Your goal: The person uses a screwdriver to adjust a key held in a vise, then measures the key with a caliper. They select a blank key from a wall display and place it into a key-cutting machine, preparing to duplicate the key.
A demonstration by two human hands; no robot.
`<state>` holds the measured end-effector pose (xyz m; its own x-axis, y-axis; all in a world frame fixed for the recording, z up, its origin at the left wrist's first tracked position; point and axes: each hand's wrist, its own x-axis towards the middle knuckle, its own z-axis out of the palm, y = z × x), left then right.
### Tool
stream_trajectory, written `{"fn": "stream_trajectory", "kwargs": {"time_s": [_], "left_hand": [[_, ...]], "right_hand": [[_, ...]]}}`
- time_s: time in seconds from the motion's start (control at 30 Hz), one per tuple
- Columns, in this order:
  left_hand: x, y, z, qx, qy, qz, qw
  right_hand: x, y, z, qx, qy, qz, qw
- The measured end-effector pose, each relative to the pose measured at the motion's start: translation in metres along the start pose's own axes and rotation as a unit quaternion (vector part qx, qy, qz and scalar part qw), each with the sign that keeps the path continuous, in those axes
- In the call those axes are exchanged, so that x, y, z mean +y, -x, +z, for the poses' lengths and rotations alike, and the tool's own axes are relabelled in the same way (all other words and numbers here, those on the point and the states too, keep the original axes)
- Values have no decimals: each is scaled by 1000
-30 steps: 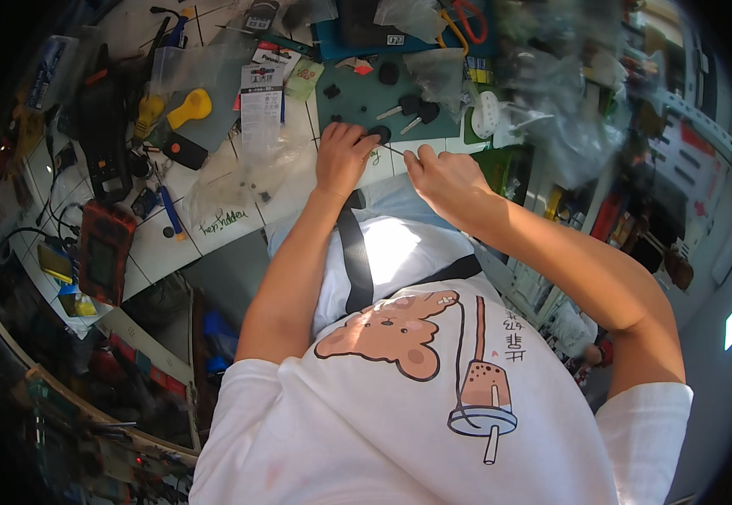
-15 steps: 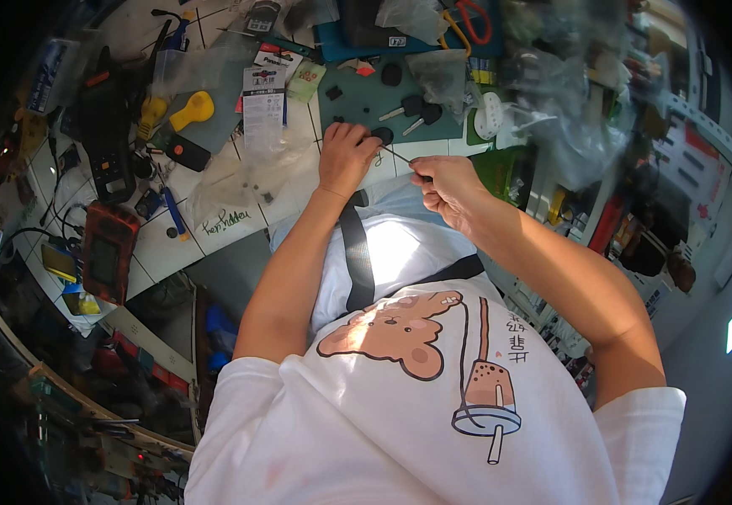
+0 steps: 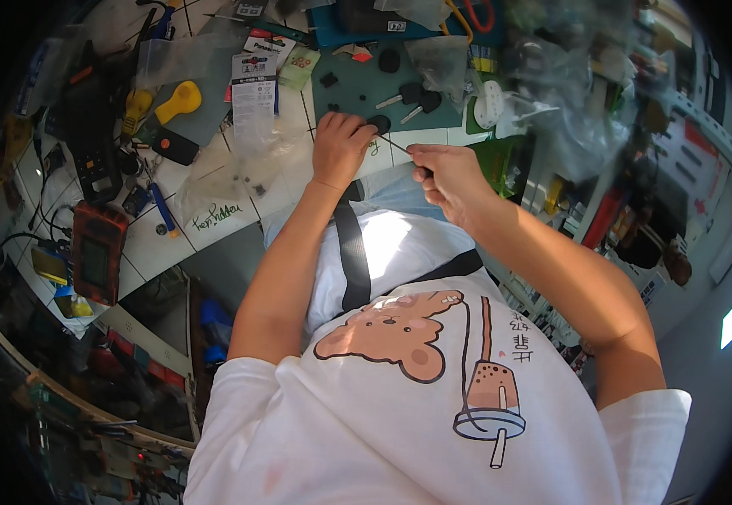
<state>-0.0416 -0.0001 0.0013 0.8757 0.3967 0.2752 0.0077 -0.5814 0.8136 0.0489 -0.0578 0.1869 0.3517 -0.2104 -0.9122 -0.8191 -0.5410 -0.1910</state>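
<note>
Black round piece [image 3: 379, 124]: held at the near edge of the green mat [image 3: 353, 82], just beyond the left thumb; its underside is hidden.
Slim tool [image 3: 397, 148]: pointed up and leftward at the piece; whether the tip is seated cannot be told.
Left hand [image 3: 338, 145]: fingers curled inward, the piece apparently pinched at their tips.
Right hand [image 3: 454, 175]: closed around the tool's handle, thumb uppermost.
Handling: the piece is best braced firmly against the mat, the shaft kept in line and pressure applied gently, with the left fingertips kept clear of the tip in case of a slip.
Change: one second ago the right fist was turned knuckles-up; now the wrist has been rolled and more handle is exposed, while the left grip is kept.
Mat: two keys [image 3: 429, 102] are laid beyond the piece, with a clear bag [image 3: 437, 63] beside them.
</note>
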Motion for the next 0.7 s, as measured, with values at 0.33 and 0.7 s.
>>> {"fn": "stream_trajectory", "kwargs": {"time_s": [0.33,0.7], "left_hand": [[-2,-4,4,6,0,8,1000],[1,-4,-3,-15,2,-5,1000]], "right_hand": [[15,8,-23,20,748,-483,455],[46,-8,-8,5,64,-108,992]]}}
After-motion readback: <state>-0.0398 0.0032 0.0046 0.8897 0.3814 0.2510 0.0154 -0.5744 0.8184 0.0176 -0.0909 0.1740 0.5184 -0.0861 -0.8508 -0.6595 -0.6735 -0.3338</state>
